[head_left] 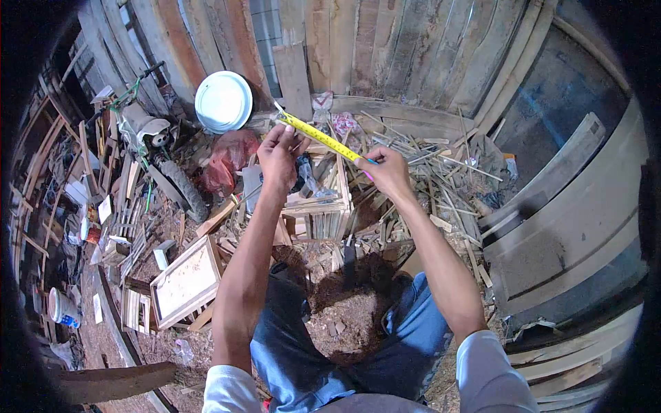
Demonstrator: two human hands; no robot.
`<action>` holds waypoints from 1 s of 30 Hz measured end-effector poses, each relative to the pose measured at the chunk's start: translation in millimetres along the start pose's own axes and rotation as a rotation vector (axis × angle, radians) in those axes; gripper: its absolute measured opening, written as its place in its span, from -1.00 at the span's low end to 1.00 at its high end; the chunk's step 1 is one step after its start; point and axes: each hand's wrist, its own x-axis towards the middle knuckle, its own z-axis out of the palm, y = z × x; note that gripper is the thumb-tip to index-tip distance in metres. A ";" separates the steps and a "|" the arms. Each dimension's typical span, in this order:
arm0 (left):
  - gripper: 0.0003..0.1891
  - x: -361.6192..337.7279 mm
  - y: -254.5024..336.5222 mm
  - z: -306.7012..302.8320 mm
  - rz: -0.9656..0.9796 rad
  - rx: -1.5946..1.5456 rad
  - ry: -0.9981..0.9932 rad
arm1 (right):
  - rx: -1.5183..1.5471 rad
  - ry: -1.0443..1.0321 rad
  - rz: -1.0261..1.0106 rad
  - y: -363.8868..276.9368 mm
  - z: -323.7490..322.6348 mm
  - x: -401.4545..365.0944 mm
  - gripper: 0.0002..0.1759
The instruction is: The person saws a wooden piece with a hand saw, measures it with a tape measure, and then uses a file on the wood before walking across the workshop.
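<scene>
Fingers (pixel 275 138) of our left hand (pixel 277 158) and right hand (pixel 387 168) pinch the yellow measuring tape (pixel 323 140), both forearms (pixel 244 282) stretched forward

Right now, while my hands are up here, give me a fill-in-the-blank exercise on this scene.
1. The bare left hand and bare right hand hold a thin, straight measuring tape coloured ____.
2. Behind the white circular object, the tall plank wall is made of ____.
3. In this view, the dark, round rubber tyre lies to the ____ of the left hand.
Missing words: yellow; wood; left.
</scene>
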 end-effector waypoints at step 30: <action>-0.72 -5.5 5.8 1.1 0.115 0.237 0.054 | -0.281 -0.066 0.102 -6.7 -7.4 2.3 -0.69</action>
